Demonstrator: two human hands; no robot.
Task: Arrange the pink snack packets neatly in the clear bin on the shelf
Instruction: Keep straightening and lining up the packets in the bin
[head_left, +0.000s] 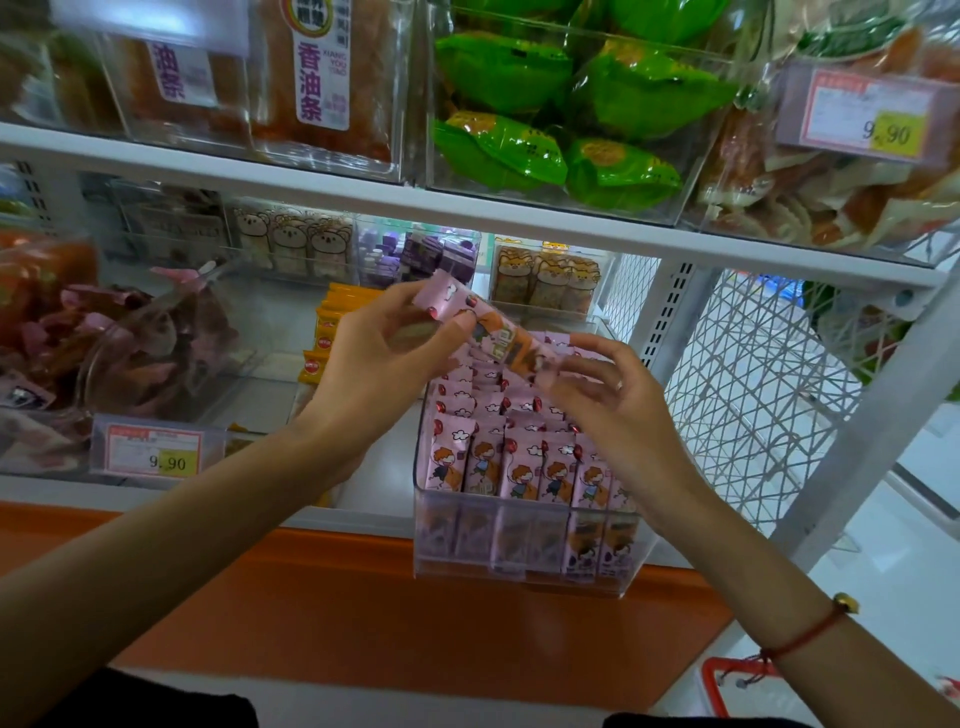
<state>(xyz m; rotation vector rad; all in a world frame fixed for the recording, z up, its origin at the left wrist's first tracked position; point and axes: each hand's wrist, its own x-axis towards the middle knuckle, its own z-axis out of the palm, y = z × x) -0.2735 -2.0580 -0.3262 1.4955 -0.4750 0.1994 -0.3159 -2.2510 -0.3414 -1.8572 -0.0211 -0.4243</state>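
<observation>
Pink packet (488, 332) — cartoon-printed, tilted.

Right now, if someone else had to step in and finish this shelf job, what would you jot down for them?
Left hand: fingers pinch the upper end of one pink packet.
Right hand: fingers hold the packet's lower end, just above the bin.
Bin: on the shelf edge, already holding rows of upright packets, front row neat.
Done: most packets stand in rows.
Left: slot the held packet into the back, straighten any that lean.
</observation>
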